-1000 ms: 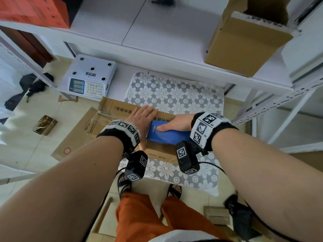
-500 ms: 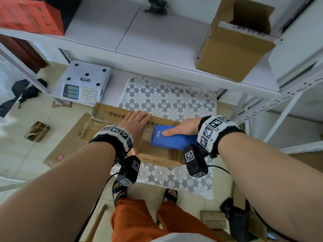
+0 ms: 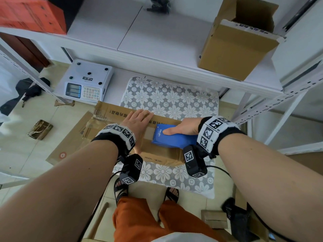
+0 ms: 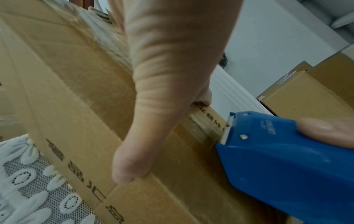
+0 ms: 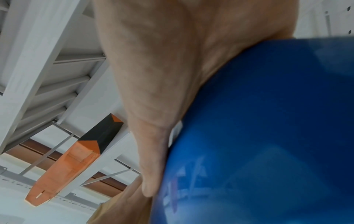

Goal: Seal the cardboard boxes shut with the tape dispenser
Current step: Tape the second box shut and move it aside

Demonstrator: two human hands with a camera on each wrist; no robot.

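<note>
A flat brown cardboard box [image 3: 162,155] lies on a flower-patterned cloth [image 3: 173,100]. My left hand [image 3: 138,123] rests palm down on the box's top, fingers straight; its thumb [image 4: 132,163] presses the near edge. My right hand [image 3: 181,129] grips the blue tape dispenser [image 3: 173,138], thumb on top, blade end toward the left hand. In the left wrist view the blue tape dispenser [image 4: 283,159] has its toothed blade on a strip of clear tape [image 4: 199,128] along the box's seam. The right wrist view shows my right hand [image 5: 172,91] wrapped on the dispenser's blue body [image 5: 258,136].
A white weighing scale [image 3: 85,81] stands to the left, behind flattened cardboard [image 3: 70,142] on the floor. An open cardboard box [image 3: 239,41] and an orange box [image 3: 31,14] sit on the upper white shelf [image 3: 139,37]. My legs stand below the cloth.
The dispenser in my right hand has slid to the right along the box top, away from my left hand, leaving tape behind it. The left hand stays pressed on the box.
</note>
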